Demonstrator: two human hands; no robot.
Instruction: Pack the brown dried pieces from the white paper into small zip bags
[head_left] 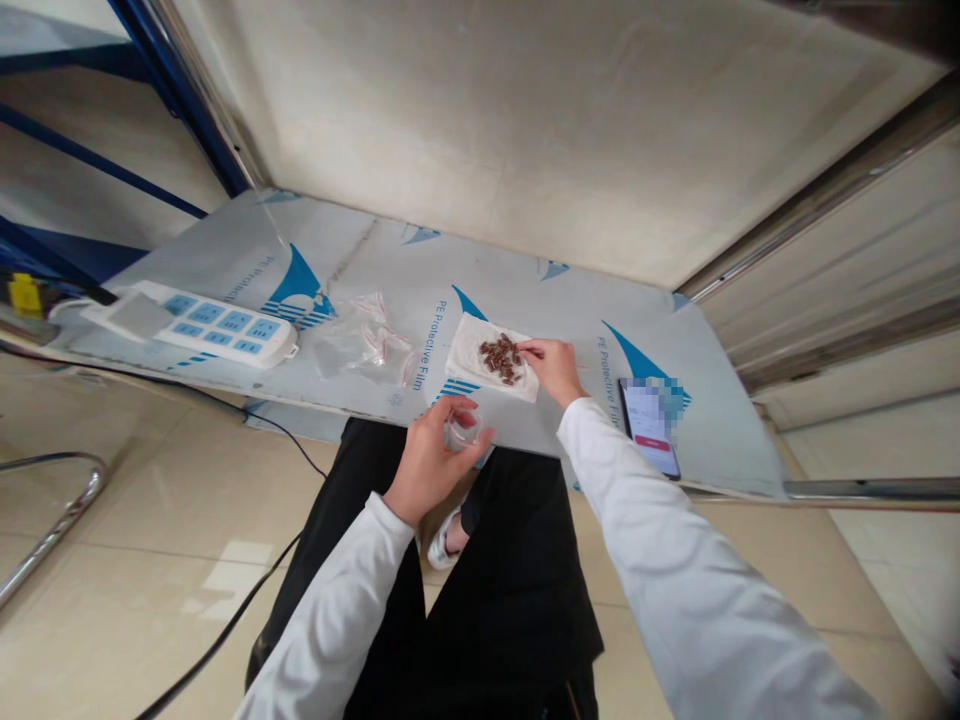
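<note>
A heap of small brown pieces (501,357) lies on a folded white tissue (466,352) near the table's front edge. My right hand (553,370) reaches in from the right, its fingertips pinched together at the heap's edge; whatever lies between them is too small to make out. Just in front of the table edge, my left hand (435,450) curls around a small clear plastic cup (465,430), thumb on one side and fingers on the other. Left of the tissue lie crumpled clear plastic bags (367,345), with neither hand touching them.
A white power strip (225,325) with blue sockets sits on the left of the film-covered table (510,280). To the right of my right forearm lies a phone (649,425) with its screen lit. A black cable (247,600) runs down across the floor at left.
</note>
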